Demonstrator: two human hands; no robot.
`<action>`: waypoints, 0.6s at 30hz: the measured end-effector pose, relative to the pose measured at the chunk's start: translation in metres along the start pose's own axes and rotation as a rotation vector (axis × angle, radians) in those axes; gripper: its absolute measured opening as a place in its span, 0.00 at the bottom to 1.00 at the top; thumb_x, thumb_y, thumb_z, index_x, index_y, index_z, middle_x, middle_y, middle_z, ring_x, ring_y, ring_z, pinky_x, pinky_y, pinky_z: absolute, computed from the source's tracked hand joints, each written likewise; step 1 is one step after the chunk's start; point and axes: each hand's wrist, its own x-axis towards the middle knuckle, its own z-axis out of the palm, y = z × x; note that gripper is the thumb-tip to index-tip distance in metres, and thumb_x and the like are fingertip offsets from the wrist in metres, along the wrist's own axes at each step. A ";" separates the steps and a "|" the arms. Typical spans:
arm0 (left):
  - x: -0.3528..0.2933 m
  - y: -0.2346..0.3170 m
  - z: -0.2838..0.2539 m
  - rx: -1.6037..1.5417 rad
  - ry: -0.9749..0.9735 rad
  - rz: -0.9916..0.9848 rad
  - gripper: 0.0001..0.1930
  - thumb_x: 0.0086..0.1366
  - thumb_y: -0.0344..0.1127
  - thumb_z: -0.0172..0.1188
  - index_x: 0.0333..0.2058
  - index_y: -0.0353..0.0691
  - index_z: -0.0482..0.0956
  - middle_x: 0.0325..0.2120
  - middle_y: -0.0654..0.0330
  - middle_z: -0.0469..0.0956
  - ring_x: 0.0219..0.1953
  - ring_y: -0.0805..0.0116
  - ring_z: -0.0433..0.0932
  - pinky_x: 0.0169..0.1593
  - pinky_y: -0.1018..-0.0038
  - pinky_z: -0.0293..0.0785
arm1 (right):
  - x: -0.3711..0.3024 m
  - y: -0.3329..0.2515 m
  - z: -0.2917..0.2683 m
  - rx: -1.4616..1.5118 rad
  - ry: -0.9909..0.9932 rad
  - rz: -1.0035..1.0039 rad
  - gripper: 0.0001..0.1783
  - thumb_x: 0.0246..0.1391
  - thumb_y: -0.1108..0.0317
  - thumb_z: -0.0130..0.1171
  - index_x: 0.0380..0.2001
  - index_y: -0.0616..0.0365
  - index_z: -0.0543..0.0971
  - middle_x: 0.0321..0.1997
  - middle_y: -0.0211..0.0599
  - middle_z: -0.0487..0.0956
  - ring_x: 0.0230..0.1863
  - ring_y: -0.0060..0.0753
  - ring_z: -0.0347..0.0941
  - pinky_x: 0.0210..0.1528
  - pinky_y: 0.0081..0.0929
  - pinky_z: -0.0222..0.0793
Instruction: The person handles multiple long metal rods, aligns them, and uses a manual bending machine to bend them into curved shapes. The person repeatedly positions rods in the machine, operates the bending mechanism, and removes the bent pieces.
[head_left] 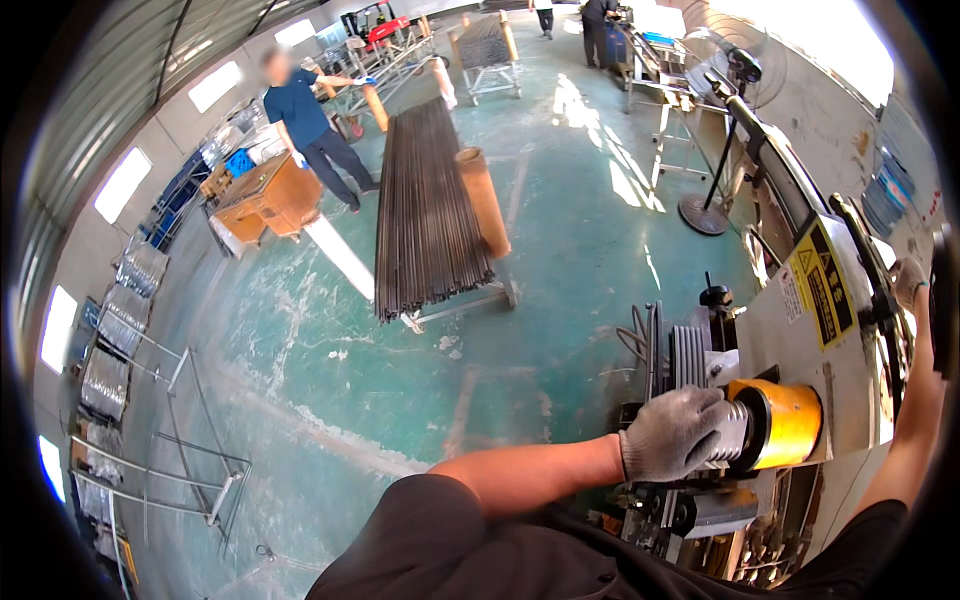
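Yellow cylinder [790, 427]: against the pale machine housing [770, 345].
Ribbed silver part [736, 432]: directly left of the cylinder.
Left hand [675, 435]: gloved, fingers mostly curled, touching the ribbed silver part; firm grip cannot be told.
Right hand [908, 281]: gloved, above and right of the cylinder; finger opening and hold cannot be told.

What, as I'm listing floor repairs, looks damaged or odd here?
The green floor looks worn: pale, ragged patches mark it left of the long dark rods and around their near end. Bright streaks left of the fan's round base look like sunlight, not a spill. Nothing else clearly stands out.
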 end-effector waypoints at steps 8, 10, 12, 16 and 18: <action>0.014 -0.009 0.011 0.035 -0.021 0.111 0.16 0.59 0.31 0.63 0.46 0.35 0.78 0.46 0.47 0.80 0.45 0.47 0.81 0.49 0.55 0.79 | -0.098 -0.006 0.030 0.270 0.077 -0.005 0.20 0.61 0.52 0.54 0.43 0.53 0.87 0.49 0.51 0.85 0.55 0.48 0.81 0.58 0.43 0.75; 0.009 -0.018 0.021 0.052 -0.027 0.190 0.13 0.61 0.32 0.62 0.44 0.37 0.81 0.43 0.48 0.82 0.45 0.47 0.82 0.49 0.55 0.78 | -0.201 -0.039 0.018 0.413 0.087 0.115 0.20 0.61 0.53 0.55 0.43 0.53 0.87 0.49 0.50 0.84 0.55 0.48 0.81 0.58 0.42 0.75; 0.005 -0.028 0.023 0.154 -0.038 0.254 0.11 0.68 0.35 0.56 0.44 0.38 0.82 0.42 0.50 0.83 0.43 0.46 0.82 0.50 0.54 0.77 | -0.294 -0.075 -0.022 0.518 0.122 0.252 0.19 0.61 0.54 0.55 0.44 0.54 0.86 0.48 0.49 0.84 0.54 0.47 0.81 0.57 0.42 0.75; -0.002 -0.026 0.027 0.206 -0.054 0.271 0.16 0.76 0.41 0.49 0.47 0.36 0.79 0.46 0.44 0.81 0.48 0.38 0.79 0.53 0.50 0.74 | -0.466 -0.145 -0.096 0.621 0.243 0.493 0.18 0.61 0.55 0.55 0.44 0.54 0.86 0.48 0.48 0.84 0.52 0.47 0.81 0.56 0.42 0.76; -0.004 -0.022 0.028 0.152 -0.026 0.271 0.18 0.77 0.43 0.49 0.49 0.34 0.79 0.48 0.44 0.81 0.50 0.38 0.79 0.55 0.51 0.73 | -0.558 -0.183 -0.123 0.623 0.265 0.639 0.17 0.62 0.56 0.55 0.45 0.54 0.85 0.47 0.47 0.84 0.52 0.46 0.81 0.55 0.41 0.76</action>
